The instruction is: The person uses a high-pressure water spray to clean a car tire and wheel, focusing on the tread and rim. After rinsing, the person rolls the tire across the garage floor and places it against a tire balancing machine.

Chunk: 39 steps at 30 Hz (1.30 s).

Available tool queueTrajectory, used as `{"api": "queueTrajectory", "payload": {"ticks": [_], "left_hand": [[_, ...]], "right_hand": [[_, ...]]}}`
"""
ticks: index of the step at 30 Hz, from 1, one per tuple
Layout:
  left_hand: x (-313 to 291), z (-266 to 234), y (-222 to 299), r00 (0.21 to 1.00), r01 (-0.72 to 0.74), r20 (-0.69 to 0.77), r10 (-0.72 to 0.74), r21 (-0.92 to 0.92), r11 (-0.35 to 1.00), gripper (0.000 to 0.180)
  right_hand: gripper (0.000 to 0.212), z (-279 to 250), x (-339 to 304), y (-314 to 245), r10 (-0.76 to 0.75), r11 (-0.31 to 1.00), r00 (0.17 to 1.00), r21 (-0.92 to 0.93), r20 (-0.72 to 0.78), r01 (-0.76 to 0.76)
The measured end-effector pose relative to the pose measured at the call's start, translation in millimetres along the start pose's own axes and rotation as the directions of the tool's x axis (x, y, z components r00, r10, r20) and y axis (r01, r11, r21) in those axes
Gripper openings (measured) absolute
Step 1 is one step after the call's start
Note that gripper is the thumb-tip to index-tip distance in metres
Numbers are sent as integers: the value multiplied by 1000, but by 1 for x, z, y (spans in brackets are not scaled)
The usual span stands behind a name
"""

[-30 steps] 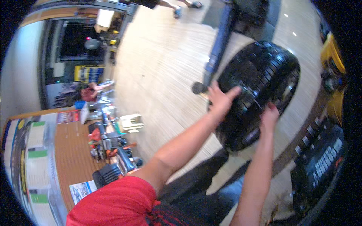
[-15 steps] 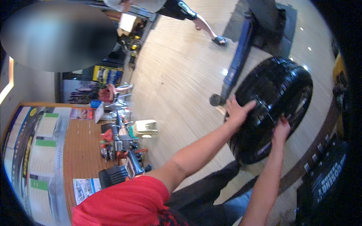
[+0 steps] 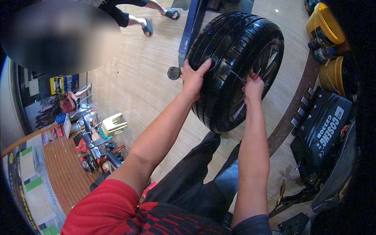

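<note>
A car wheel (image 3: 225, 58), a black tyre on a spoked rim, stands on edge and tilted in front of my legs. My left hand (image 3: 192, 81) holds it at the tread and left side, thumb on the tread, other fingers partly hidden. At the rim side, my right hand (image 3: 253, 88) is closed around a small tool (image 3: 255, 76) with a red part and a thin light tip. The tool's exact kind cannot be made out. That hand sits close to the spokes.
A blue lift arm (image 3: 191, 33) with a round black pad (image 3: 174, 73) lies just beyond the wheel. At right are a black machine (image 3: 325, 125) and yellow buckets (image 3: 326, 24). A pale stool (image 3: 112, 125) stands left; another person's sandalled feet (image 3: 147, 27) are at the far left.
My view has turned, so wheel and hands appear further left and higher. Both hands stay at the wheel. The red part in my right hand now shows clearly. The other person's legs have shifted.
</note>
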State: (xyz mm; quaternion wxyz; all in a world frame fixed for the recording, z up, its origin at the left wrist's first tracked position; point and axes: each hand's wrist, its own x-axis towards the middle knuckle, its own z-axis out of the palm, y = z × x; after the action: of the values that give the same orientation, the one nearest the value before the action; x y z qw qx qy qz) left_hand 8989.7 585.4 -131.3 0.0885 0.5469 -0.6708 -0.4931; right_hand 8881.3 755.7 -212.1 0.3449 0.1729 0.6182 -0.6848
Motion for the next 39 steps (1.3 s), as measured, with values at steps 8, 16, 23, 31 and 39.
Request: {"api": "queueTrajectory", "payload": {"ticks": [8,16,23,31,39], "left_hand": [[1,-1,-2,999,-12,-29,13,18,1000,116],[0,0,-3,1000,-10,-26,11,43,999,116],[-6,-1,2,1000,-12,-23,13,64,998,119],[-17,-2,14,999,40,-37,-37,100,994,122],[-11,0,7,999,43,-25,-41,93,995,123]], "right_hand": [[9,0,9,11,-43,998,998,-56,-52,41],[16,-1,8,17,-70,994,996,-83,-46,66],[16,-3,8,24,-103,984,994,-149,-41,96],[12,-3,8,27,-115,991,991,-72,-63,110],[12,-6,5,20,-37,999,999,-38,-35,36]]}}
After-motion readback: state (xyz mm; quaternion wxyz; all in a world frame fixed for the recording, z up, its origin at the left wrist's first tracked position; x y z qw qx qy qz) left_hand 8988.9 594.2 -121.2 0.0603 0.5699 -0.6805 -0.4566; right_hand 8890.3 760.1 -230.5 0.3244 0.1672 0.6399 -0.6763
